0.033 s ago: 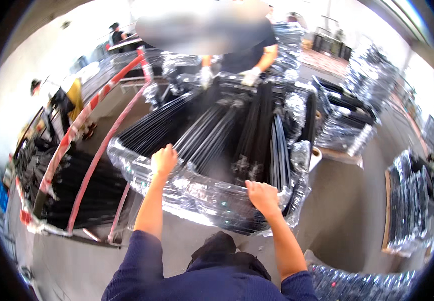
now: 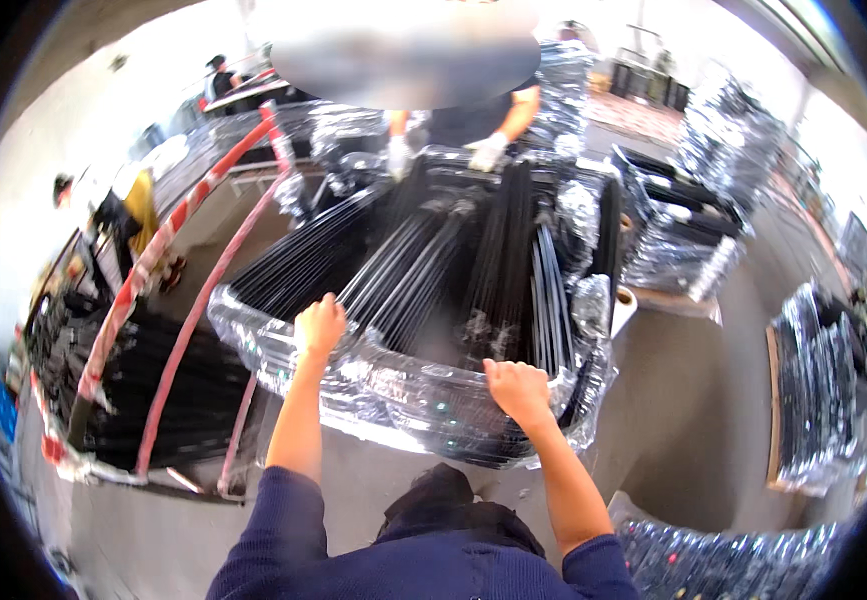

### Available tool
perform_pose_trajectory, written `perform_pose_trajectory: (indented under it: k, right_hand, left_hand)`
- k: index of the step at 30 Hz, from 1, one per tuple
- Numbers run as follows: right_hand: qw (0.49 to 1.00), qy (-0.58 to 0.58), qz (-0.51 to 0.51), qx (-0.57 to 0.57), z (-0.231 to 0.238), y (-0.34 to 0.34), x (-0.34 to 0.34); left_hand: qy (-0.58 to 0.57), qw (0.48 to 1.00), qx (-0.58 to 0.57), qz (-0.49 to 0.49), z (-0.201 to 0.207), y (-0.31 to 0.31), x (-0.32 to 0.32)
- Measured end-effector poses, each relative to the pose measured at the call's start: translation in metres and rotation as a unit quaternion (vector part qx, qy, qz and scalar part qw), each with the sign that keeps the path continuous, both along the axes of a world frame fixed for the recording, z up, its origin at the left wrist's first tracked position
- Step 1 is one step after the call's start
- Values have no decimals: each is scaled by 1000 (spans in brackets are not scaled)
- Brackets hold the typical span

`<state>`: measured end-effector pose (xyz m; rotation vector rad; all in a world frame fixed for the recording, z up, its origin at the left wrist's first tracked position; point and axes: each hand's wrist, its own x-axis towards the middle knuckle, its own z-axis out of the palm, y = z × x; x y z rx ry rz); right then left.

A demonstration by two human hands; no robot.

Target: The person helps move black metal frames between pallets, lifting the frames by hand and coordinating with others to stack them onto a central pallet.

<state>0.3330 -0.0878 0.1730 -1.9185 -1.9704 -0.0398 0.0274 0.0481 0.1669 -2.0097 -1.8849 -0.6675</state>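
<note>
Evidently, a large bin wrapped in clear film (image 2: 423, 390) fills the middle of the view, packed with long black rods (image 2: 393, 262) running from its near edge toward its far edge. The wearer's hands are apart, fingers curled over that near edge: the left hand (image 2: 320, 325) closed on the rim toward the near left corner, the right hand (image 2: 519, 388) closed on it toward the near right corner. At the far edge, opposite, are the gloved hands (image 2: 488, 152) of a co-worker.

As for progress, the rods are already inside and film covers the near side; the top is uncovered, so the rods are exposed. Whether the bin is being shifted cannot be told.

Beyond the left edge, a frame with red-and-white wrapped bars (image 2: 168, 228) stands close. Just outside the right edge is a white roll (image 2: 623, 312); past it, grey floor (image 2: 673, 410) stretches to a wrapped stack (image 2: 821, 390), seemingly the widest room for moving. Near the lower right lies another wrapped bundle (image 2: 718, 555).
</note>
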Motion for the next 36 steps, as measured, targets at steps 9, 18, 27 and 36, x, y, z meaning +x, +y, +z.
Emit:
perform_pose_trajectory:
  k: [9, 18, 27, 36]
  right_hand:
    - [998, 66, -6, -6, 8, -5, -2]
    - [997, 68, -29, -38, 8, -5, 0]
    - [997, 53, -46, -17, 8, -9, 2]
    - [999, 36, -22, -33, 1, -6, 0]
  left_hand:
    - [29, 999, -28, 6, 0, -4, -9]
    - [78, 996, -34, 6, 2, -3, -1]
    - [98, 994, -53, 20, 6, -2, 14]
    - [90, 994, -54, 16, 1, -6, 1]
